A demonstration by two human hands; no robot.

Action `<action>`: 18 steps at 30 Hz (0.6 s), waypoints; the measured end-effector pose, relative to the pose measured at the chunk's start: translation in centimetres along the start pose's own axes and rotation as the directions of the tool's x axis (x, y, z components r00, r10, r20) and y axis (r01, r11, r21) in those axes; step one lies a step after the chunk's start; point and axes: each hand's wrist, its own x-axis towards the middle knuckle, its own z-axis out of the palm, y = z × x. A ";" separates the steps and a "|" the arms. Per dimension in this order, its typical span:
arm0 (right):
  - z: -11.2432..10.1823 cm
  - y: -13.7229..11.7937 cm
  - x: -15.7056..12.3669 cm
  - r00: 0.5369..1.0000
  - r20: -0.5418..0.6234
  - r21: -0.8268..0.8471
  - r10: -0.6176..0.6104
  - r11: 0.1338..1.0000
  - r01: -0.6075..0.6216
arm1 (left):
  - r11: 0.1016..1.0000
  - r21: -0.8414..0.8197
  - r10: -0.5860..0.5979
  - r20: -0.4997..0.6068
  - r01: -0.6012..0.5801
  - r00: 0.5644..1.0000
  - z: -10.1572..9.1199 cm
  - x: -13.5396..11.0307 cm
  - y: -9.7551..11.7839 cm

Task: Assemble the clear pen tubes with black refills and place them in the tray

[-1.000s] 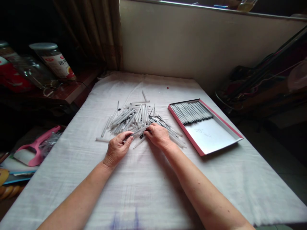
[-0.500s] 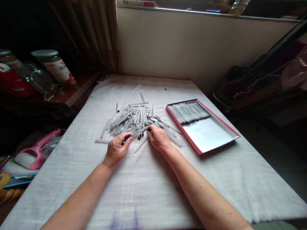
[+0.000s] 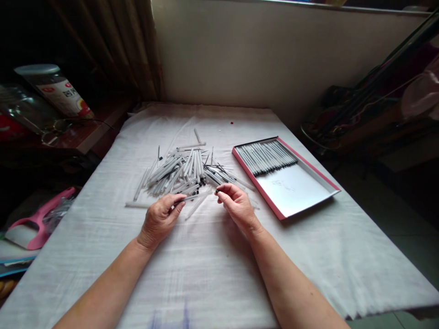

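Note:
My left hand [image 3: 161, 218] is closed on a translucent white pen barrel [image 3: 196, 197], which points right, toward my other hand. Between the thumb and fingertips of my right hand [image 3: 239, 206] is a small black pen plug [image 3: 216, 191], close to the barrel's free end but apart from it. Just beyond both hands lies a loose pile of white pen barrels [image 3: 192, 165], mixed with thin dark refills [image 3: 219, 168]. A few black plugs [image 3: 202, 181] sit at the pile's near edge.
A shallow red-edged box [image 3: 258, 186] on the right holds a row of black-ended pens [image 3: 267, 156]. White cloth [image 3: 206, 269] covers the table. Left of it stand a lidded jar [image 3: 60, 93] on a wooden surface and a pink-handled item [image 3: 41, 224]. A wall [image 3: 212, 59] rises behind.
My right hand has drawn back from the pile's near edge and turned, now with a black plug in its fingertips. My left hand keeps the barrel. The view has shifted slightly.

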 end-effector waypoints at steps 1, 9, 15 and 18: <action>0.1 0.1 0.0 1.000 0.008 -0.009 -0.013 1.000 0.013 | 1.000 0.002 0.001 0.004 -0.001 1.000 0.0 0.0 0.0; 0.2 0.5 0.0 0.996 0.009 -0.079 -0.085 0.993 0.085 | 1.000 0.008 -0.014 0.038 0.013 0.999 0.0 0.2 0.2; 0.1 1.0 -0.2 0.995 0.011 -0.122 -0.096 0.988 0.097 | 1.000 0.006 -0.010 0.049 0.010 0.999 0.0 0.1 0.2; -0.1 1.0 -0.3 0.986 0.032 -0.222 -0.162 0.961 0.165 | 1.000 -0.005 -0.013 0.051 0.013 0.999 0.0 0.0 0.1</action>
